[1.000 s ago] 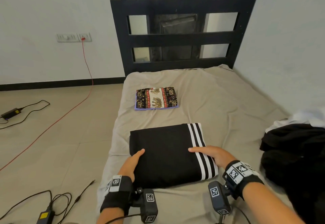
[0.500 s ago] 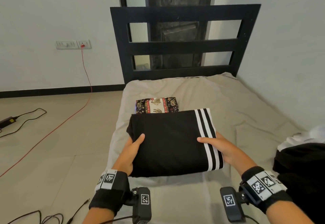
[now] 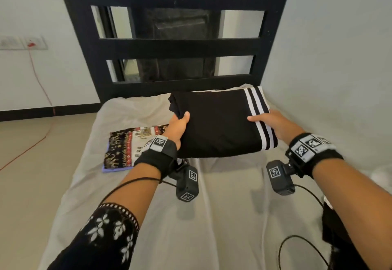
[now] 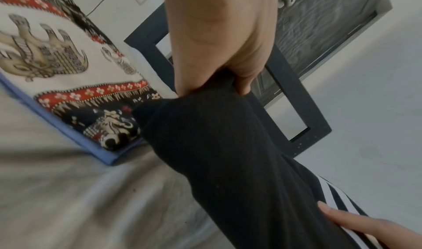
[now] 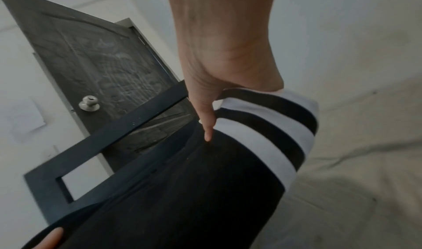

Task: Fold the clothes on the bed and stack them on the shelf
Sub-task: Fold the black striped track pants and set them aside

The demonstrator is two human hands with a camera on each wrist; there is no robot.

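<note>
Head view: folded black garment (image 3: 218, 123) with white stripes held above the bed (image 3: 222, 216), near the headboard (image 3: 169, 45). Left hand (image 3: 178, 130) grips its left edge, thumb on top; right hand (image 3: 273, 124) grips the striped right edge. Patterned folded cloth (image 3: 125, 146) lies on the bed, left of and below the garment.

Left wrist view: left hand (image 4: 219, 41) clamps a bunched fold of the garment (image 4: 228, 162).

Right wrist view: right hand (image 5: 226, 68), thumb pressed on top, fingers hidden beneath the stripes (image 5: 269, 132).
</note>
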